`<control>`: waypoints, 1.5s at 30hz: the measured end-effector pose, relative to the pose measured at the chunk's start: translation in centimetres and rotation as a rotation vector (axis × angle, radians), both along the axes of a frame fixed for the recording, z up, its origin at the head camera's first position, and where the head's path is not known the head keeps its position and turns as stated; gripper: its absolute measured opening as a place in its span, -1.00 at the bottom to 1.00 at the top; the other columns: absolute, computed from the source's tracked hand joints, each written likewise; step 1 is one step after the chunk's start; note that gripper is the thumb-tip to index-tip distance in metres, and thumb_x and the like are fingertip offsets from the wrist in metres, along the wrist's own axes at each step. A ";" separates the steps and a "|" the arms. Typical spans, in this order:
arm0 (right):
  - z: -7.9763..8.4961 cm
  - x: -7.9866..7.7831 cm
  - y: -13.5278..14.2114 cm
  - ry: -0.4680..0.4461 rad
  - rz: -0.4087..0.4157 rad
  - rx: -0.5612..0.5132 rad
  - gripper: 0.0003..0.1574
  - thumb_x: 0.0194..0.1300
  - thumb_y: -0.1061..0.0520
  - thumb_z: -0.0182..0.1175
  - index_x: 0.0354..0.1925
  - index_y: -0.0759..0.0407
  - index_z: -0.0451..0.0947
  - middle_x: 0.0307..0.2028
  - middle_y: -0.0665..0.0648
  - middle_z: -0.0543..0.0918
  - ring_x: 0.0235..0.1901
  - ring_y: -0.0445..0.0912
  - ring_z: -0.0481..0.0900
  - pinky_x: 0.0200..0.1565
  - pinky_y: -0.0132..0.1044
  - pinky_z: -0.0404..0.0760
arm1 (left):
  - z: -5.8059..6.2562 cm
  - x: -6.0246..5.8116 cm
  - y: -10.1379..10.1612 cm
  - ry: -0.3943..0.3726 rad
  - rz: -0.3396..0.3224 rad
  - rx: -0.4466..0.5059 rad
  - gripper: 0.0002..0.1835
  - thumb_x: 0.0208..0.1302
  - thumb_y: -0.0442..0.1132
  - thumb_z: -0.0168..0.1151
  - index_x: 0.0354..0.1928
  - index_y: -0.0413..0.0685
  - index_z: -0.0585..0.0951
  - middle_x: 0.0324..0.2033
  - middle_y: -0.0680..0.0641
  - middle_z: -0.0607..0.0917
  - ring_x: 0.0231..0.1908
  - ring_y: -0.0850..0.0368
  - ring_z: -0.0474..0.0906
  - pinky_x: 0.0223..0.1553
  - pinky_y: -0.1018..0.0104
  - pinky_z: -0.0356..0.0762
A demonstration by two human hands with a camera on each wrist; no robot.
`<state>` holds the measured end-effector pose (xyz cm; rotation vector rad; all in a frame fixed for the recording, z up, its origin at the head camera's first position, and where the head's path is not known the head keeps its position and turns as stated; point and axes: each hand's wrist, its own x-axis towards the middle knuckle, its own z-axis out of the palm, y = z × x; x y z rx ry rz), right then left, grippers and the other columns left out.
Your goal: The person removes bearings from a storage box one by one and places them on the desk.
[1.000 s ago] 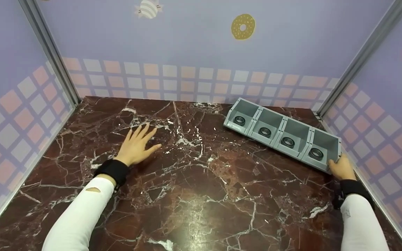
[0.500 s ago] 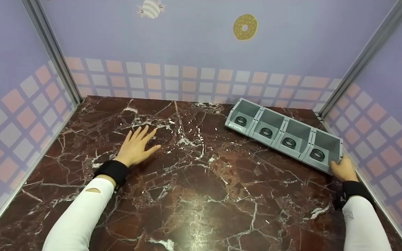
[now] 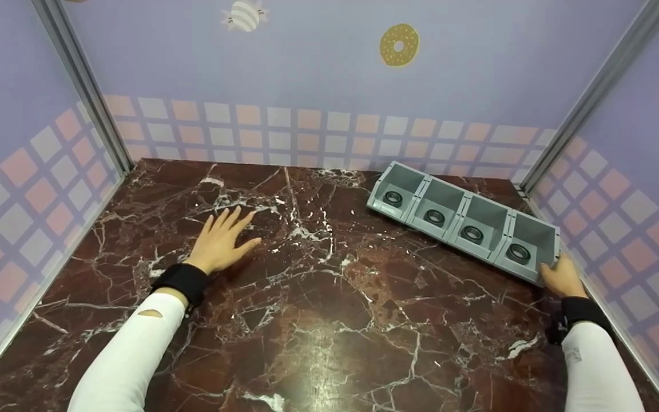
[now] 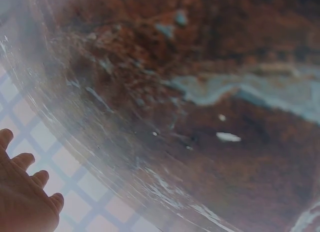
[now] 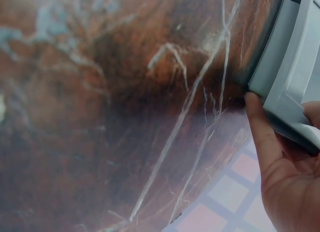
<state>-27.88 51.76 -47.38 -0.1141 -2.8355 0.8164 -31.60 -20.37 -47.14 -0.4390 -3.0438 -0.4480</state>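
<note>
A row of joined grey plastic bins [image 3: 488, 213] lies at a slant on the marbled table at the right back. Each compartment holds one black ring that looks like a ball bearing [image 3: 511, 252]. My right hand [image 3: 563, 277] grips the near right end of the row, the thumb over the rim. In the right wrist view a finger [image 5: 257, 117] lies along the outside of the grey bin [image 5: 275, 52]. On the left, my left hand [image 3: 218, 243] is palm down with fingers spread, holding nothing; whether it touches the tabletop I cannot tell. Its fingers [image 4: 40, 178] show in the left wrist view.
The dark red marbled table [image 3: 318, 320] is bounded by a lilac back wall [image 3: 318, 68] and side walls with printed squares. A metal post [image 3: 86, 86] stands at each back corner. The right wall is close beside my right hand.
My left hand has drawn back very slightly, its fingers still spread. The bin row and the rings stay in place, and my right hand keeps its grip.
</note>
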 end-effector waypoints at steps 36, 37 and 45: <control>-0.1 -0.3 -2.3 -0.016 0.015 -0.010 -0.30 0.44 0.26 -0.02 0.30 0.82 0.11 -0.07 0.75 0.53 -0.06 0.49 0.56 0.00 0.26 0.55 | 0.1 -0.3 -0.3 -0.006 0.009 -0.005 -0.20 0.53 0.27 -0.07 0.65 0.10 0.07 0.63 -0.28 0.03 0.62 -0.38 -0.10 0.62 -0.31 -0.28; 0.0 -0.4 -2.4 -0.020 0.017 -0.009 -0.29 0.45 0.25 -0.02 0.31 0.82 0.10 -0.06 0.75 0.52 -0.05 0.49 0.56 0.01 0.27 0.55 | 0.1 -0.3 -0.3 -0.006 0.009 -0.004 -0.20 0.53 0.28 -0.08 0.65 0.09 0.07 0.63 -0.28 0.03 0.62 -0.38 -0.11 0.62 -0.31 -0.28; -0.2 -0.8 -3.0 0.000 0.028 -0.005 -0.39 0.42 0.27 0.03 0.22 0.76 0.24 -0.09 0.71 0.59 -0.14 0.34 0.64 -0.21 -0.20 0.58 | 0.1 -0.2 -0.3 0.009 0.014 -0.001 -0.20 0.53 0.26 -0.06 0.64 0.08 0.08 0.63 -0.27 0.05 0.62 -0.37 -0.08 0.61 -0.31 -0.26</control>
